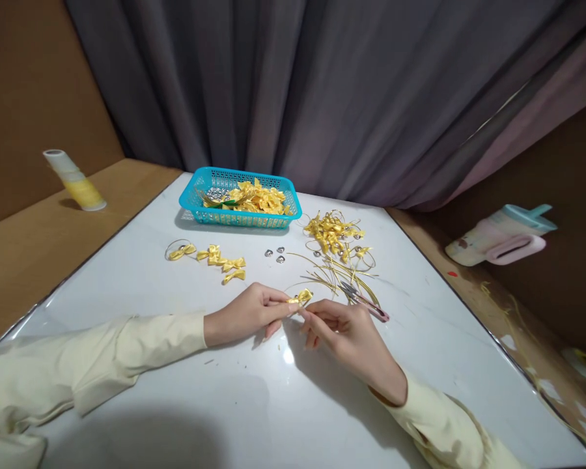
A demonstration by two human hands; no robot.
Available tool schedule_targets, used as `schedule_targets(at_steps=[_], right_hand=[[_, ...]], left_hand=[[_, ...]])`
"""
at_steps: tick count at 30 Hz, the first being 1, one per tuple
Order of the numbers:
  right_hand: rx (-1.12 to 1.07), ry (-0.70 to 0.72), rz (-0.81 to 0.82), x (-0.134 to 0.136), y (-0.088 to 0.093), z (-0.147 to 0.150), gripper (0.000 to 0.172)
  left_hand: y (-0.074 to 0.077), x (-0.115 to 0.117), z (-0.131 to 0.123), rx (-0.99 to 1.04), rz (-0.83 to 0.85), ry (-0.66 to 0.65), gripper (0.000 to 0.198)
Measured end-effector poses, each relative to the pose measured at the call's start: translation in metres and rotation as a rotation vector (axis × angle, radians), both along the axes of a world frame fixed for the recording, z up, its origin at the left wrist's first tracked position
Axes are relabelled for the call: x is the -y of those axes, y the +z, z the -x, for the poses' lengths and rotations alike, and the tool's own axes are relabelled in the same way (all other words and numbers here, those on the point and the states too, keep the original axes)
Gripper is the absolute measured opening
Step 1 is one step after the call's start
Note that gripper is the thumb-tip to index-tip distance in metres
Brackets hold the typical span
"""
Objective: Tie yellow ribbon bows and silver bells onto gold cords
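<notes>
Between my two hands is a small yellow ribbon bow [303, 297] with a thin gold cord curving away behind it. My left hand [258, 311] pinches the bow's left end between thumb and fingers. The fingertips of my right hand [339, 329] are pinched together at the bow's lower edge, near the cord; what exactly they grip is too small to tell. Just beyond lie loose gold cords [322, 277] and small scissors [366, 303] with pinkish handles. Three little silver metal pieces [280, 259] rest on the white table [185, 391].
A blue plastic basket [239, 221] at the back holds yellow bows and silver pieces. Beside it sits a heap of corded bows [332, 231]; several bows [215, 254] lie to the left. A yellow-and-white spool [78, 185] stands left, and a lidded cup [498, 234] right. Dark curtains [273, 85] hang behind.
</notes>
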State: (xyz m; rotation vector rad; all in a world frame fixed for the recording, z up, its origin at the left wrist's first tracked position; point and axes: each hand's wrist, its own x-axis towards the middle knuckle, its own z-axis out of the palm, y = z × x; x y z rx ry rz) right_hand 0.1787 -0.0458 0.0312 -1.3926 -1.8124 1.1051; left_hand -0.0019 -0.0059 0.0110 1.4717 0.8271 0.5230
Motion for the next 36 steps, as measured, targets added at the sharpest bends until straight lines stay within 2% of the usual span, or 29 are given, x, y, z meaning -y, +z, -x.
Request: schedule_targets(at_steps=[6,8,11,13,15,17,20,23,25,26,29,31,32,33,36], right_hand=[[0.119,0.053,-0.082,0.005,0.000,0.003,0.023],[0.196,0.065,-0.208,0.007,-0.003,0.004,0.023],[0.290,0.055,-0.494,0.010,-0.008,0.003,0.022],[0.303,0.007,-0.651,0.011,-0.008,0.002,0.018],[0.256,-0.096,-0.727,0.011,-0.006,0.001,0.014],[0.164,-0.234,-0.730,0.009,-0.001,0.000,0.011],[-0.006,-0.421,-0.645,0.003,0.004,-0.005,0.008],[-0.191,-0.499,-0.540,-0.003,0.008,-0.013,0.009],[-0.302,-0.416,-0.431,-0.005,0.012,-0.018,0.010],[-0.340,-0.315,-0.337,-0.006,0.014,-0.020,0.012],[-0.265,0.167,0.030,-0.007,0.022,-0.022,0.018],[-0.075,0.396,0.148,-0.008,0.022,-0.019,0.022],[0.029,0.427,0.133,-0.008,0.020,-0.017,0.024],[0.116,0.400,0.080,-0.008,0.017,-0.014,0.025],[0.270,0.227,-0.088,-0.008,0.005,-0.009,0.027]], left_hand=[[0.000,0.001,-0.001,0.008,0.003,0.007,0.034],[0.001,0.001,-0.001,0.007,-0.003,0.010,0.035],[0.002,0.002,-0.002,-0.010,-0.029,0.044,0.037],[0.001,0.002,-0.003,-0.034,-0.046,0.076,0.037],[0.001,0.001,-0.003,-0.056,-0.049,0.092,0.036],[0.000,0.001,-0.003,-0.072,-0.047,0.092,0.033],[-0.001,-0.001,-0.003,-0.084,-0.032,0.082,0.029],[-0.001,-0.002,-0.003,-0.069,-0.001,0.079,0.026],[-0.001,-0.003,-0.003,-0.056,0.015,0.080,0.024],[-0.001,-0.003,-0.004,-0.051,0.021,0.079,0.023],[0.000,-0.003,-0.004,-0.035,0.024,0.076,0.020],[0.000,-0.003,-0.004,-0.026,0.023,0.072,0.019],[0.000,-0.002,-0.004,-0.024,0.022,0.070,0.020],[0.000,-0.002,-0.004,-0.023,0.021,0.069,0.022],[-0.001,-0.002,-0.003,-0.033,0.002,0.061,0.028]])
